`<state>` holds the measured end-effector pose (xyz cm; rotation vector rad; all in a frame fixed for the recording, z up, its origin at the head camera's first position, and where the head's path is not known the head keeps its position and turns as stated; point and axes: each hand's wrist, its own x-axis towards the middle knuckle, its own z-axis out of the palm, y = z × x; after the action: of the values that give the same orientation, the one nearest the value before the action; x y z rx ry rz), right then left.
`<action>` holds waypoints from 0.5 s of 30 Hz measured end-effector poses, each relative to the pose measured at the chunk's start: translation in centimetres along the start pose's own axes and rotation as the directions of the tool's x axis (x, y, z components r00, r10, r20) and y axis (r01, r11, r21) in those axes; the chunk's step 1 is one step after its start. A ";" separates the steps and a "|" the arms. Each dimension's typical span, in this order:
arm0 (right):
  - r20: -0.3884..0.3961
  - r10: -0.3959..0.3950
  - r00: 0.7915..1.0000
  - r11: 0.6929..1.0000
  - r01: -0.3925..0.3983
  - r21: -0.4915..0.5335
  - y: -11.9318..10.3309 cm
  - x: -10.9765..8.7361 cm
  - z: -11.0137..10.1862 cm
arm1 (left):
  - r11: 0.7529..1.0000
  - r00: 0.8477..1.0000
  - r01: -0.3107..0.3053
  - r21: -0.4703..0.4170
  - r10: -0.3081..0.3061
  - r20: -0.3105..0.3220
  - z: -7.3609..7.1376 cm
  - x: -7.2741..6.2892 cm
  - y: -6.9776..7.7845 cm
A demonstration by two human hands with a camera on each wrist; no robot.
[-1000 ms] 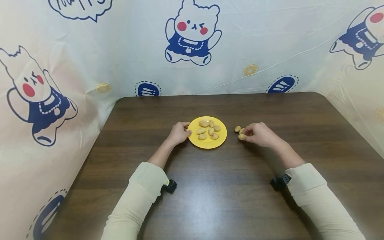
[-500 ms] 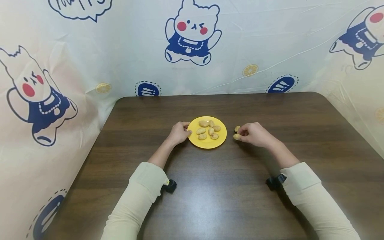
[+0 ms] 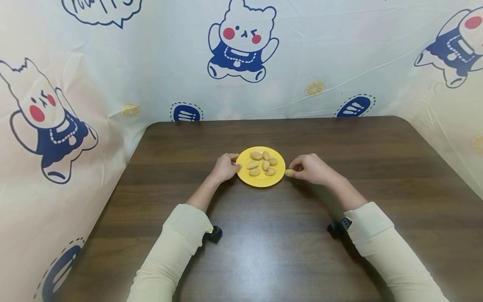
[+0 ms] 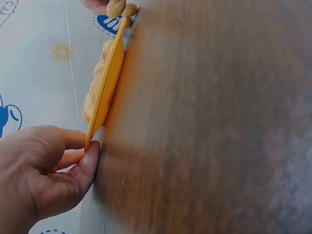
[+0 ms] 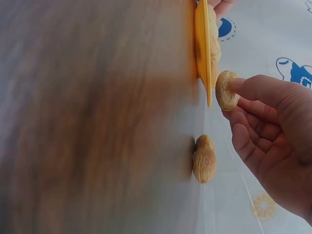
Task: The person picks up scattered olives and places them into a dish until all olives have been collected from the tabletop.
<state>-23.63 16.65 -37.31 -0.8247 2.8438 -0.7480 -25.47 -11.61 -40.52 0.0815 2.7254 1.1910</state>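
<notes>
A yellow plate (image 3: 260, 180) with several unshelled peanuts (image 3: 266, 165) lies on the table. My left hand (image 3: 225, 167) pinches its left rim, the thumb beneath and the fingers above in the left wrist view. Beside the right rim, my right hand (image 3: 315, 169) holds one peanut (image 5: 226, 91) between thumb and fingertips. That peanut is off the tabletop, close to the plate's edge. Loose peanuts (image 5: 204, 161) rest on the table below the right hand in the right wrist view. In the head view the hand hides them.
The dark wooden table (image 3: 241, 235) runs back to a curtain (image 3: 158, 63) printed with cartoon bears. A black wrist camera (image 3: 214, 234) sits at the left cuff, and another wrist camera (image 3: 337, 228) at the right.
My right hand has moved left with the peanut, from among the loose peanuts to the plate's right edge. The left hand and the plate have stayed in place.
</notes>
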 end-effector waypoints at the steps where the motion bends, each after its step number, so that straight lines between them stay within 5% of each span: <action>1: 0.003 -0.001 1.000 1.000 0.001 0.000 -0.1 0.1 0.0 | 1.000 1.000 0.000 -0.001 0.000 0.000 0.0 0.0 0.0; 15: 0.029 -0.026 0.999 1.000 0.026 -0.004 -2.2 1.7 0.5 | 1.000 1.000 0.006 -0.005 -0.006 0.001 0.0 0.1 -0.1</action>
<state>-23.88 13.92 -36.56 -0.8673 2.8156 -0.7272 -25.51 -11.61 -40.61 0.0735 2.7194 1.1963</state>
